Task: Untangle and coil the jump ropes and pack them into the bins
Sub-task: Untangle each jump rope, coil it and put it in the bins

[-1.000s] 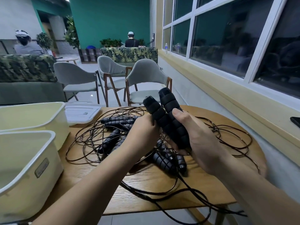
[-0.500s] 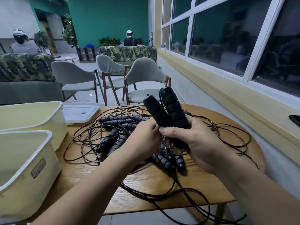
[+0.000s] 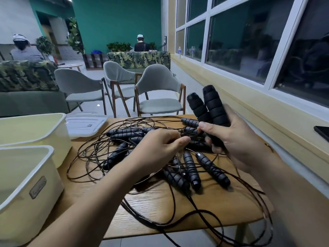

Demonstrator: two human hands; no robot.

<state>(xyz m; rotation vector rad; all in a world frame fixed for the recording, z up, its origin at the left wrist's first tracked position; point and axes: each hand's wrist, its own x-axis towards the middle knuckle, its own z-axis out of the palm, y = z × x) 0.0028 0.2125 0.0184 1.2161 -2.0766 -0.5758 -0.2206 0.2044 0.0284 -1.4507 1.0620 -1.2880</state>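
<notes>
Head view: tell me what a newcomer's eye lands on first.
Two black foam handles stick up at centre right, held in the right hand. Below them a tangle of thin cords and more handles sprawls over the wooden table, where the left hand pinches at it. Two pale bins stand at the left edge.

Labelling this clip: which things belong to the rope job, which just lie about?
Job: two handles in the right hand; left hand pinching a cord; tangled rope pile; near bin; far bin.
Lying about: lid; chairs; water bottle; phone.
</notes>
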